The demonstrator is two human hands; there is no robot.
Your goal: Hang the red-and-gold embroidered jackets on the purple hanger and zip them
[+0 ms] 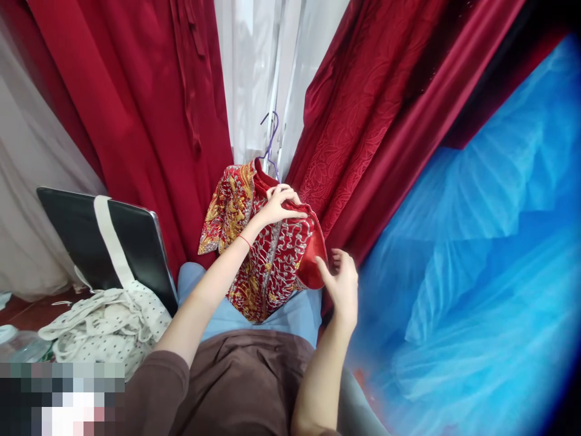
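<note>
A red jacket [284, 260] with gold and silver embroidery hangs on a purple wire hanger [271, 145] in front of my knees. My left hand [279, 206] is closed over its upper edge near the shoulder, the thumb stretched along the cloth. On the right side, the smooth red-orange lining [313, 257] shows where the edge is turned out. Beside this edge is my right hand [342, 281], thumb and fingers apart; the thumb tip is at the lining. Whether it touches the cloth, I cannot tell.
Dark red curtain-like cloth [136, 109] hangs left and right, with white sheer fabric [247, 72] between. Blue tulle [454, 303] fills the right side. On the left stand a black panel with a pale strap [63, 224], a dotted white cloth [104, 327] and a clear plastic container [27, 345].
</note>
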